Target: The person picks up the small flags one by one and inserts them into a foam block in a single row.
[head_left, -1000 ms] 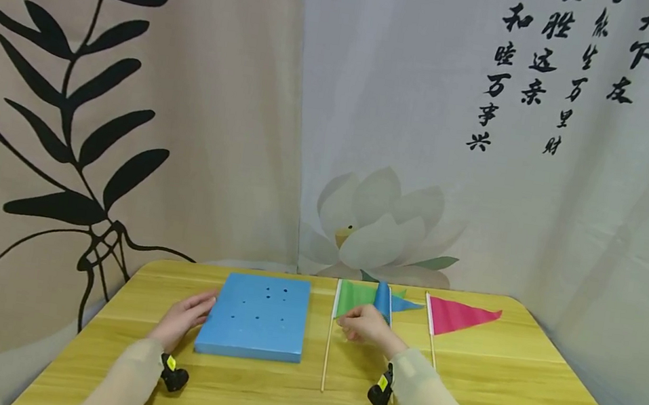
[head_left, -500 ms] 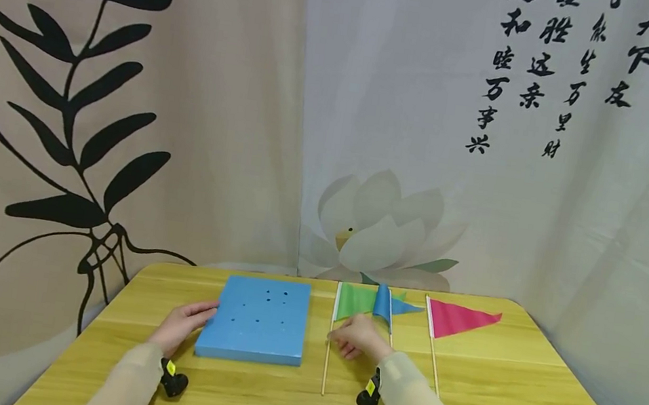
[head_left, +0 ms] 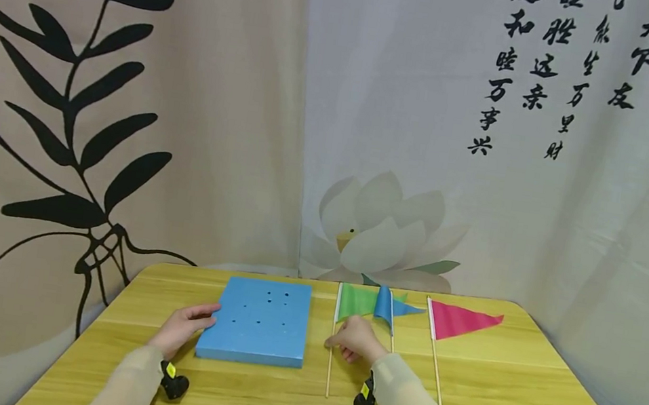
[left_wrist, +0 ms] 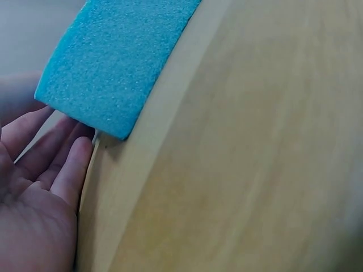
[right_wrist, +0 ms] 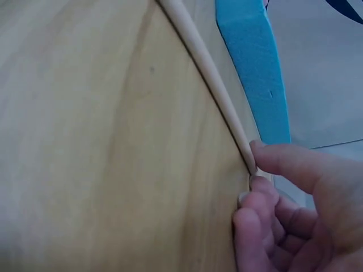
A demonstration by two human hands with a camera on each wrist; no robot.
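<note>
A blue foam board [head_left: 263, 343] with several small holes lies flat on the table. My left hand [head_left: 184, 330] touches the board's left edge with fairly straight fingers; in the left wrist view the hand [left_wrist: 42, 181] is beside a corner of the blue foam [left_wrist: 113, 68]. To the board's right, a green flag [head_left: 354, 302] lies with its thin wooden stick toward me. My right hand [head_left: 357, 341] pinches that stick [right_wrist: 212, 79] between thumb and index finger, the other fingers curled. The stick still lies along the tabletop.
A blue flag [head_left: 386, 306] overlaps the green one, its lower stick partly hidden by my right arm. Farther right lies a pink triangular flag [head_left: 459, 323]. Behind the wooden table [head_left: 527, 393] hangs a printed curtain [head_left: 237, 116].
My right hand has moved left and slightly nearer me, from beside the green cloth down to the stick, which it now pinches. My left hand has stayed at the board's edge.
</note>
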